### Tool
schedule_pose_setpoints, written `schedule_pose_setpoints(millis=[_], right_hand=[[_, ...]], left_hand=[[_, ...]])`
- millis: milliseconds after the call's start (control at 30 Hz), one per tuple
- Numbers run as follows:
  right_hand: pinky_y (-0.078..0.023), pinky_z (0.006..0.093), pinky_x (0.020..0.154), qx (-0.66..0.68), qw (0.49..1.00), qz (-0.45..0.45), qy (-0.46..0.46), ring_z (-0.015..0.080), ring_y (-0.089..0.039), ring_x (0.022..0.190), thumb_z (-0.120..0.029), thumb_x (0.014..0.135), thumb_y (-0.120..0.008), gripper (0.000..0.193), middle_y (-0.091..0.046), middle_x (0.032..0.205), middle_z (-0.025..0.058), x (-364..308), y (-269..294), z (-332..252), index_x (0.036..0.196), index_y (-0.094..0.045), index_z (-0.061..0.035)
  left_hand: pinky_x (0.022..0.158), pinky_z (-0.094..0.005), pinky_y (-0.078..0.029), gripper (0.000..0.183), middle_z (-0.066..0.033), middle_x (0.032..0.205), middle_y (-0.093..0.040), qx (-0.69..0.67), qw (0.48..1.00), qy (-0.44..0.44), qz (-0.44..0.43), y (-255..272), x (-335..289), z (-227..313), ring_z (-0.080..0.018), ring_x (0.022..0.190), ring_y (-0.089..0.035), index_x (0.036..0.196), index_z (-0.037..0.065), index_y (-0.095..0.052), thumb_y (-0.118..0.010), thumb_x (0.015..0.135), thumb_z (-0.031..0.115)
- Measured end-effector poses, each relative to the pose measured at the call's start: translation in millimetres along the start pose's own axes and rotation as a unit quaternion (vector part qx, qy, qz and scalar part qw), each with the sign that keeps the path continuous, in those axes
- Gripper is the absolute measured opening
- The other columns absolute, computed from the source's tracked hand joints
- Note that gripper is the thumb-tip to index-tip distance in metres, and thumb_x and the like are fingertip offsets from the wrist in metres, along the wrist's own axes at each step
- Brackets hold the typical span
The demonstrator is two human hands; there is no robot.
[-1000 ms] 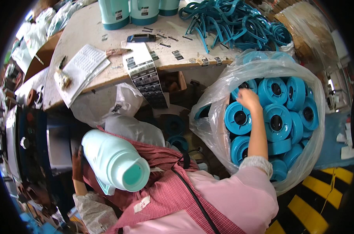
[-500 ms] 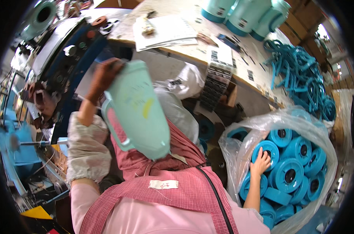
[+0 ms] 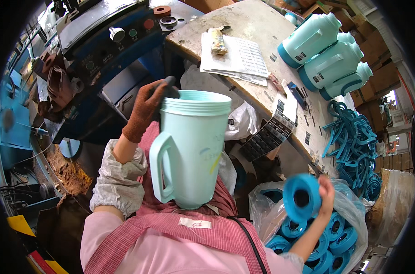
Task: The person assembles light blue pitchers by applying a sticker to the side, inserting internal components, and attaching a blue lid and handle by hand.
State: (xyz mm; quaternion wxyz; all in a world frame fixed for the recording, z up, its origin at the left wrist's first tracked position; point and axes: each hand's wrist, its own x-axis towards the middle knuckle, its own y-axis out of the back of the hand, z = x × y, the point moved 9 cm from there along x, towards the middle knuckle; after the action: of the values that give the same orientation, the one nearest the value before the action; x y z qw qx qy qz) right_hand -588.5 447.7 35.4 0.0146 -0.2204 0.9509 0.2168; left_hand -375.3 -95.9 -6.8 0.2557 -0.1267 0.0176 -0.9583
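Observation:
My left hand (image 3: pixel 146 107), in a brown glove with dark fingertips, grips the rim of a mint-green plastic jug body (image 3: pixel 196 150). The jug stands upright over my lap, its threaded mouth upward and its loop handle toward the left. Faint printing and a yellow mark show on its side. Out to the right, my bare right hand (image 3: pixel 327 194) holds a round blue threaded cap (image 3: pixel 290 203) with a dark centre by its edge. That cap is raised over a clear plastic bag (image 3: pixel 360 228) full of similar blue caps (image 3: pixel 336 226).
A worktable (image 3: pixel 189 39) ahead carries paper sheets (image 3: pixel 239 57), a label strip (image 3: pixel 274 130) hanging over its edge, and several mint-green jugs (image 3: pixel 328 68) with blue bases. Teal straps (image 3: pixel 351 141) lie heaped at right. A dark-blue machine (image 3: pixel 111 55) with knobs stands left.
My right hand has lifted a blue cap up out of the bag. The jug has swung from tilted to upright, its threaded mouth now showing. The view has shifted left.

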Motion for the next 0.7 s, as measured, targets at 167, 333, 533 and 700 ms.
schedule_pose_setpoints(millis=[167, 333, 533, 700], right_hand=[[-0.043, 0.0291, 0.086, 0.115, 0.940, -0.217, 0.237, 0.0176, -0.057, 0.095, -0.019, 0.062, -0.070, 0.047, -0.059, 0.101, 0.0079, 125.5, -193.5, -164.7, 0.102, -0.058, 0.0011], [-0.047, 0.0342, 0.078, 0.185, 0.757, -0.544, 0.309, 0.0245, -0.057, 0.092, -0.007, 0.064, -0.074, 0.032, -0.059, 0.093, 0.0146, 111.3, -373.7, -256.9, 0.091, -0.058, 0.0003], [-0.037, 0.0444, 0.092, 0.268, 0.845, -0.212, 0.412, 0.0259, -0.051, 0.096, -0.056, 0.076, -0.056, 0.060, -0.052, 0.098, 0.0158, 110.5, -342.6, -194.3, 0.096, -0.052, 0.0010], [-0.035, 0.0413, 0.090, 0.323, 0.853, -0.123, 0.391, 0.0199, -0.047, 0.086, -0.057, 0.080, -0.050, 0.055, -0.049, 0.087, 0.0104, 117.6, -337.4, -179.7, 0.089, -0.048, -0.0032]], left_hand=[[0.104, -0.0345, -0.025, 0.066, -0.0104, 0.139, -0.030, 0.008, 1.000, -0.022, -0.011, -41.1, 10.8, 31.9, -0.0214, 0.126, -0.030, 0.138, 0.010, -0.026, -0.057, 0.083, 0.028], [0.103, -0.0352, -0.027, 0.079, -0.0126, 0.132, -0.036, -0.110, 0.993, 0.001, -0.051, -37.2, 11.7, 46.4, -0.0216, 0.122, -0.034, 0.135, 0.006, -0.028, -0.070, 0.073, 0.032], [0.105, -0.0385, -0.026, 0.129, -0.0132, 0.137, -0.029, -0.068, 0.987, -0.086, -0.120, -23.5, 5.1, 45.2, -0.0249, 0.127, -0.030, 0.137, 0.003, -0.018, -0.084, 0.037, 0.049], [0.104, -0.0399, -0.026, 0.133, -0.0157, 0.139, -0.021, 0.082, 0.968, -0.174, -0.159, -26.2, 14.1, 52.4, -0.0254, 0.129, -0.027, 0.138, 0.003, -0.017, -0.085, 0.034, 0.050]])
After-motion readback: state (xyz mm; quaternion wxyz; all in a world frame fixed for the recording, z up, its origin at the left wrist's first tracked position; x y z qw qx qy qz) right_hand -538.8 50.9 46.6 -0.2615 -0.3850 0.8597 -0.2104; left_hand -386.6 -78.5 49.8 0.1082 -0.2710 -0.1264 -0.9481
